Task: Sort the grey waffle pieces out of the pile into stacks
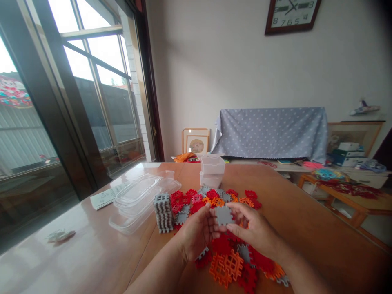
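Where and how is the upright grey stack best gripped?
The grey stack is probably best gripped low on its near and far faces, coming from the near left: its layers rise upright, and loose pieces crowd its right.

- A plain pale wall (196, 73) fills the back, softly shadowed toward its upper left.
- A brown-framed wall clock (292, 16) hangs high, its top cut off.
- At left, dark-framed glass panes (94, 94) let in daylight; bright sky and a grey wall show beyond.
- A colourful decoration (14, 92) shows at the far-left pane.
- The brown wooden table (306, 212) catches pale glare along its left side.
- A blue-grey polka-dot cloth (272, 132) drapes something wide against the wall.
- Framed pictures (196, 141) lean left of it.
- At right, a low wooden stand (361, 211) and stacked boxes (349, 152).
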The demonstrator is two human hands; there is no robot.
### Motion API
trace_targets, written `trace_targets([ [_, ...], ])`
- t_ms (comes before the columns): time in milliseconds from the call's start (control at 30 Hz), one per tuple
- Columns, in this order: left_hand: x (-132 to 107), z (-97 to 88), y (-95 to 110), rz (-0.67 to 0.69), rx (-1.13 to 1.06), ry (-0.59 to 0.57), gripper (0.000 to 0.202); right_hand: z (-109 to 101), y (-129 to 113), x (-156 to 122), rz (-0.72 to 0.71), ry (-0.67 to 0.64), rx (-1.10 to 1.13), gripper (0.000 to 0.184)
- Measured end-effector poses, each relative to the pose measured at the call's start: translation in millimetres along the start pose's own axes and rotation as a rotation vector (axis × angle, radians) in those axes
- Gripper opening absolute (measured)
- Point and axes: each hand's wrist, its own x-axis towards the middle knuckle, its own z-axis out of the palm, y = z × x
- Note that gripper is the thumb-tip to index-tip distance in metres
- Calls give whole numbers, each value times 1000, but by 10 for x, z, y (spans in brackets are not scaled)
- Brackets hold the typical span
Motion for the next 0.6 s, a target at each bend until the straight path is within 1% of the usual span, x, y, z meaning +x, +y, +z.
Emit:
trace_targets([
  [67,-14,-12,27,32,52,35,45,-148,138,26,66,38,5,55],
  [133,-24,-25,58,70,98,68,46,-315,327,49,138,98,16,56],
  [167,-27,-32,72,87,112,82,47,-392,431,55,170,153,30,56],
  [200,-27,-41,85,101,122,94,46,-461,535,58,210,195,28,57],
  [267,-24,-60,103,117,135,110,46,-563,725,52,268,231,15,57],
  [400,-21,-89,125,126,157,126,45,-648,977,30,358,217,-40,54],
  [600,-21,-102,140,116,177,162,44,-678,1151,18,419,100,0,51],
])
